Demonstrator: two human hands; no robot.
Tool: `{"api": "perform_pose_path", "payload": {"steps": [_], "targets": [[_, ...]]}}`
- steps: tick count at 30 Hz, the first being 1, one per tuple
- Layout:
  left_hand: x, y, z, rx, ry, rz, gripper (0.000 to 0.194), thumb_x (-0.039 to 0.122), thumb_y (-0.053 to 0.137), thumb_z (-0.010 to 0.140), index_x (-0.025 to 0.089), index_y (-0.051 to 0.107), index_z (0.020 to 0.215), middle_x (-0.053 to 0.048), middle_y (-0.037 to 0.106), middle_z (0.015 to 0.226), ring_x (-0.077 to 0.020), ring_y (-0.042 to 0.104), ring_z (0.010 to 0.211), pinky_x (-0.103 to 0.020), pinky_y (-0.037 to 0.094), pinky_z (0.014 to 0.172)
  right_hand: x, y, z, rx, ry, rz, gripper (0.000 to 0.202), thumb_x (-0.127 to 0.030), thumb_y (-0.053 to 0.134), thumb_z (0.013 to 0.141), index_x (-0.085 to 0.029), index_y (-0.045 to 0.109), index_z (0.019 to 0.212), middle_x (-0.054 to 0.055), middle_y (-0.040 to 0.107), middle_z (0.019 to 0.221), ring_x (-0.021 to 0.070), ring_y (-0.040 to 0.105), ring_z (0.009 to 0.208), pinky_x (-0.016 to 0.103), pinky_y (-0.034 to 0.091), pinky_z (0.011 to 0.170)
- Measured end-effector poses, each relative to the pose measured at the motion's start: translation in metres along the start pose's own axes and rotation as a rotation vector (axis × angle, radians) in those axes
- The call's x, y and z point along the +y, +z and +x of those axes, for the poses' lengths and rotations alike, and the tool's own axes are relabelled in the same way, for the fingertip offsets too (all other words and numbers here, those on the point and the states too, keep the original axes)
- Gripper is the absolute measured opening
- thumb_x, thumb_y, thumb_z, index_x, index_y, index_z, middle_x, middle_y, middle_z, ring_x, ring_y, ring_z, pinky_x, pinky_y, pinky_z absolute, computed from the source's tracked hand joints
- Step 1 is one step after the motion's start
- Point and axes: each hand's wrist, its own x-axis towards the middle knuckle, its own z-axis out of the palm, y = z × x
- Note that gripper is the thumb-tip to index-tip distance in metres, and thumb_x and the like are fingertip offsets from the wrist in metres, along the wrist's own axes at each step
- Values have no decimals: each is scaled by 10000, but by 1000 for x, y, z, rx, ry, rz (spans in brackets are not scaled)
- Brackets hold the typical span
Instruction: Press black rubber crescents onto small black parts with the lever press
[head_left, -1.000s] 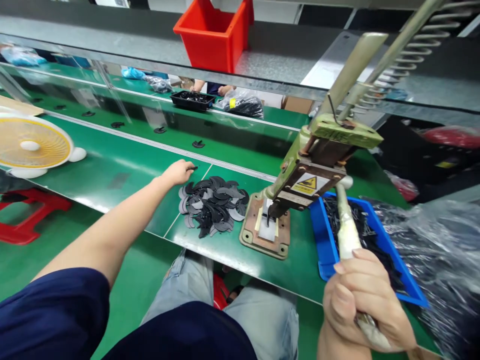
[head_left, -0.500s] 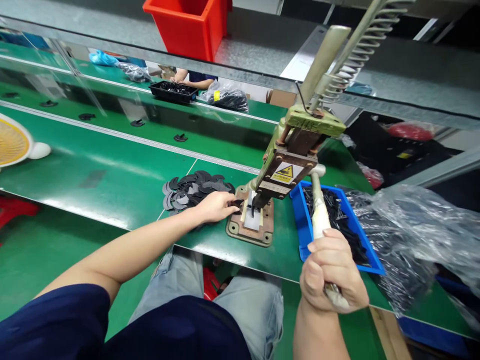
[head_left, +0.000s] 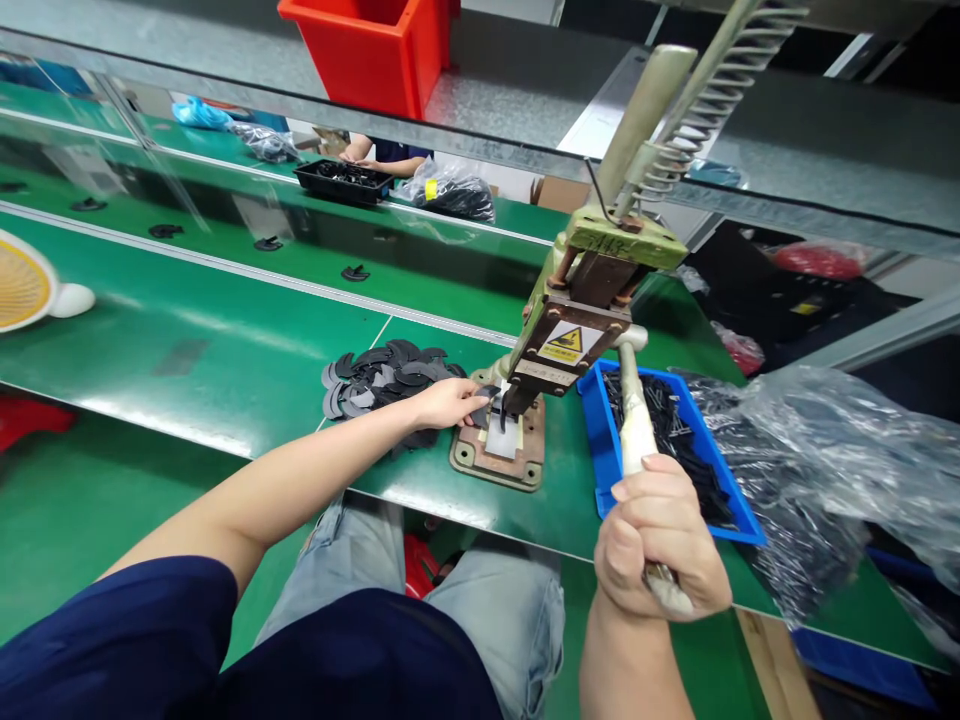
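Observation:
My left hand (head_left: 450,402) pinches a dark curved plastic piece (head_left: 484,400) at the left side of the press base (head_left: 493,470), close beneath the ram. My right hand (head_left: 664,535) is wrapped round the pale lever handle (head_left: 637,430) of the green hand press (head_left: 570,330). A small black part (head_left: 503,412) stands at the foot of the ram. To the left of the base lies a heap of grey and black crescent-shaped pieces (head_left: 382,375); my left wrist and hand cover part of it.
Right of the press a blue bin (head_left: 600,460) holds black parts, with clear plastic bags (head_left: 817,480) beside it. Dark pieces (head_left: 355,272) lie spaced along the green belt behind. A red bin (head_left: 367,60) sits on the shelf above. Across the line are a co-worker's hands (head_left: 360,155).
My left hand has moved slightly right, bringing the curved piece from the edge of the base in toward the ram. My right hand keeps its grip on the lever, which looks the same.

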Motion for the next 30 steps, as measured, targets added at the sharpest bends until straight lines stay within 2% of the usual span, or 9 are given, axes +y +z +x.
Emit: {"api": "perform_pose_path", "payload": {"steps": [2,7,13,17,25,30], "targets": [[0,0,5,-13,-15,-36,300,457,703,912,179,598,871,9,682,657,-146,690,604,-208,526,545,0,-1,0,-9,-5,1,254,-53,660,699,-196,477,596,-76,593,613,141,664,674,509,562,892],[-3,-3,12,-129,-31,-100,324,429,748,889,173,563,817,18,669,647,-128,687,571,-200,543,536,0,-1,-1,-7,9,-23,255,-84,667,722,-203,475,602,-81,593,616,130,667,680,497,575,908],[-8,-1,14,-109,-34,-156,358,430,809,863,147,590,854,12,667,631,-118,676,514,-200,552,517,3,-2,-1,-4,-29,-7,237,-63,642,694,-193,473,591,-69,599,618,136,661,657,528,562,889],[-7,0,14,-81,-82,-222,358,425,798,887,156,563,867,16,667,640,-129,695,518,-207,562,520,3,-2,0,-6,-43,-6,237,-69,647,705,-190,479,590,-61,602,617,140,660,654,534,561,869],[-4,-1,20,-47,-113,-143,397,403,853,839,162,538,818,31,644,638,-121,691,504,-189,552,503,1,-2,-3,-5,-10,-27,258,-93,655,725,-196,465,585,-65,590,608,133,665,671,540,567,890],[-1,0,27,-62,-231,-124,378,366,850,843,177,523,824,26,649,607,-152,702,508,-225,586,514,2,0,-1,20,-6,-36,314,-120,661,756,-194,416,575,-78,582,600,120,651,638,522,573,876]]}}
